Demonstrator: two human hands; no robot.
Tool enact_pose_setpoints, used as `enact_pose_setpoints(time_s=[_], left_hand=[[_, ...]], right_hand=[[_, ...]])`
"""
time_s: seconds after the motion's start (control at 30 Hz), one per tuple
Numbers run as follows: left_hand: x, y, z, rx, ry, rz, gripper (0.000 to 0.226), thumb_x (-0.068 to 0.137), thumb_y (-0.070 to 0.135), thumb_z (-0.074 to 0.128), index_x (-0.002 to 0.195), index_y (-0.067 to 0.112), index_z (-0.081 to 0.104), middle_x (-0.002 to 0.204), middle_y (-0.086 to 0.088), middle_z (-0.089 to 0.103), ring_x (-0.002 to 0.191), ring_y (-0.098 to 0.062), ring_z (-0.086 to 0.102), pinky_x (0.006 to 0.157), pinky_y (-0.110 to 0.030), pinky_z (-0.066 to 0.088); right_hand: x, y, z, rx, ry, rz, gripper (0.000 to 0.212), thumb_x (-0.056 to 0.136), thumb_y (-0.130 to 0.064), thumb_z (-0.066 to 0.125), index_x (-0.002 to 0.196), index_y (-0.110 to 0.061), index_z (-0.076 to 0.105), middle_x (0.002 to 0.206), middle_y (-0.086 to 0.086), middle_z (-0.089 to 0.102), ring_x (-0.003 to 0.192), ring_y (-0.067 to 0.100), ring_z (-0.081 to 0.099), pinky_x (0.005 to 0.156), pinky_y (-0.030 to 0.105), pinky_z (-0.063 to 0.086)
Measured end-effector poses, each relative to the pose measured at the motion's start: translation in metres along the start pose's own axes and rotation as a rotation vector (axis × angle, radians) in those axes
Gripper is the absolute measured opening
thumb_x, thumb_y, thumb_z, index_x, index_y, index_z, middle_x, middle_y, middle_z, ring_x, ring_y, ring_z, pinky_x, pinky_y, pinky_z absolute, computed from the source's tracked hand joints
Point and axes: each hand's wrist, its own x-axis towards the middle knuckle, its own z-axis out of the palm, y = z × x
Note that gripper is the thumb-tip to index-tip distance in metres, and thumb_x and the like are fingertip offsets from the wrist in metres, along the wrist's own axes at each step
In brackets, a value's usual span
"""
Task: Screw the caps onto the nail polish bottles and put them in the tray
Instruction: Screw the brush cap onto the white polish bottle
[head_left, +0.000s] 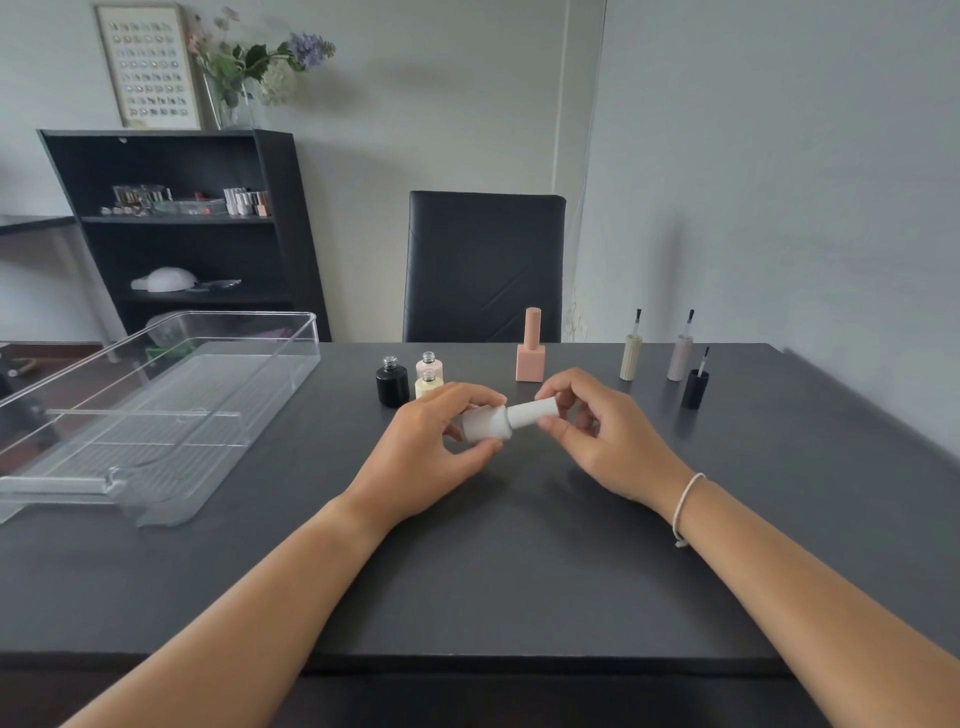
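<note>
White bottle (483, 423): held tipped on its side above the dark table (519, 561), body to the left, neck to the right, between both hands.
White cap (532, 414): already on the neck and in line with the body; whether the thread is fully home cannot be told.
Left hand (431, 452): fingers curled over the top of the body, thumb under it, gripping it as the anchor.
Right hand (597, 441): thumb and fingertips pinch the cap near its far end, the other fingers loosely bent.
Doing it well: I judge this to be the tightening turn. Keep the body from rolling, keep cap and neck on one axis so the thread does not cross, turn only the cap until it stops, then carry the bottle left.
Tray (291, 364): clear plastic, to the left on the table, nothing seen in it yet.
Peach bottle (530, 351): capped, standing behind the hands.
Open bottles: black bottle (392, 384), pink bottle (429, 364) and pale yellow bottle (429, 384), clustered just left of the hands.
Loose brush caps: beige cap (631, 356), pale pink cap (679, 357) and black cap (695, 387) stand brush-up to the right.
Writing: no brand or label can be read on any bottle; the framed chart (147, 67) on the shelf unit shows rows of small samples, with no legible text.
</note>
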Motion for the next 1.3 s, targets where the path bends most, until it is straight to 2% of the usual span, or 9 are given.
enact_pose_setpoints(time_s=[0.07, 0.2, 0.4, 0.47, 0.57, 0.7, 0.8, 0.93, 1.3], left_hand=[[-0.0001, -0.0001, 0.0002, 0.001, -0.008, 0.002, 0.035, 0.075, 0.012, 0.07, 0.103, 0.032, 0.06, 0.099, 0.021, 0.061, 0.094, -0.003, 0.055, 0.077, -0.016, 0.048], [0.0002, 0.0002, 0.0004, -0.002, -0.016, 0.002, 0.035, 0.075, 0.013, 0.07, 0.103, 0.032, 0.06, 0.099, 0.021, 0.06, 0.094, -0.002, 0.055, 0.077, -0.014, 0.047], [-0.0002, 0.0005, -0.0005, -0.005, -0.008, -0.009, 0.037, 0.075, 0.01, 0.071, 0.102, 0.033, 0.059, 0.098, 0.022, 0.059, 0.094, -0.001, 0.055, 0.077, -0.012, 0.046], [-0.0003, 0.0004, -0.0004, -0.004, -0.014, -0.005, 0.037, 0.075, 0.01, 0.07, 0.102, 0.033, 0.059, 0.099, 0.02, 0.06, 0.094, -0.002, 0.055, 0.078, -0.013, 0.047], [-0.0007, 0.0007, 0.0, -0.002, -0.025, -0.003, 0.037, 0.076, 0.01, 0.07, 0.102, 0.033, 0.059, 0.1, 0.02, 0.06, 0.095, -0.002, 0.054, 0.078, -0.013, 0.046], [-0.0004, 0.0005, -0.0001, -0.005, -0.024, -0.003, 0.035, 0.076, 0.012, 0.07, 0.102, 0.032, 0.059, 0.101, 0.019, 0.061, 0.095, -0.003, 0.055, 0.078, -0.014, 0.047], [0.0001, 0.0004, -0.0005, -0.004, -0.015, -0.006, 0.036, 0.076, 0.012, 0.07, 0.103, 0.033, 0.059, 0.1, 0.021, 0.06, 0.095, -0.002, 0.055, 0.077, -0.014, 0.047], [0.0007, 0.0004, -0.0008, 0.006, -0.021, -0.002, 0.037, 0.076, 0.012, 0.071, 0.103, 0.033, 0.058, 0.101, 0.021, 0.06, 0.096, -0.002, 0.055, 0.078, -0.016, 0.048], [0.0001, -0.0002, 0.0008, 0.004, -0.034, 0.002, 0.033, 0.076, 0.016, 0.068, 0.103, 0.033, 0.059, 0.1, 0.022, 0.06, 0.095, -0.002, 0.054, 0.076, -0.014, 0.047]], right_hand=[[0.0005, 0.0, -0.0001, -0.003, 0.013, 0.024, 0.008, 0.088, -0.022, 0.058, 0.086, -0.014, 0.057, 0.064, -0.01, 0.048, 0.052, 0.009, 0.037, 0.053, 0.017, 0.033], [0.0009, -0.0014, -0.0004, -0.019, 0.003, 0.059, 0.039, 0.085, -0.048, 0.043, 0.078, -0.012, 0.06, 0.06, -0.002, 0.051, 0.052, 0.007, 0.041, 0.054, 0.021, 0.034], [-0.0004, -0.0011, -0.0004, -0.003, -0.015, -0.003, 0.01, 0.086, -0.017, 0.06, 0.095, -0.016, 0.056, 0.072, -0.013, 0.048, 0.051, 0.009, 0.034, 0.052, 0.014, 0.033], [-0.0002, -0.0021, -0.0006, 0.0, -0.009, 0.01, 0.007, 0.087, -0.019, 0.058, 0.089, -0.012, 0.058, 0.066, -0.013, 0.048, 0.052, 0.009, 0.035, 0.053, 0.016, 0.033], [0.0007, -0.0018, -0.001, -0.022, -0.008, 0.049, 0.024, 0.09, -0.03, 0.053, 0.079, -0.01, 0.061, 0.055, -0.009, 0.046, 0.052, 0.006, 0.04, 0.052, 0.016, 0.032], [0.0, -0.0029, -0.0008, 0.002, -0.014, 0.07, 0.037, 0.086, -0.045, 0.046, 0.081, -0.012, 0.061, 0.062, -0.002, 0.051, 0.053, 0.006, 0.04, 0.057, 0.023, 0.035], [-0.0004, -0.0031, -0.0016, 0.02, -0.002, 0.036, 0.015, 0.087, -0.029, 0.057, 0.095, -0.016, 0.057, 0.072, -0.011, 0.05, 0.052, 0.007, 0.04, 0.054, 0.013, 0.035], [0.0007, -0.0024, -0.0012, -0.01, 0.007, -0.004, 0.005, 0.086, -0.017, 0.059, 0.089, -0.015, 0.055, 0.071, -0.013, 0.05, 0.053, 0.01, 0.036, 0.052, 0.013, 0.034], [0.0018, -0.0028, -0.0004, -0.048, 0.029, 0.021, 0.023, 0.09, -0.027, 0.053, 0.078, -0.008, 0.061, 0.053, -0.01, 0.042, 0.052, 0.004, 0.043, 0.051, 0.012, 0.032]])
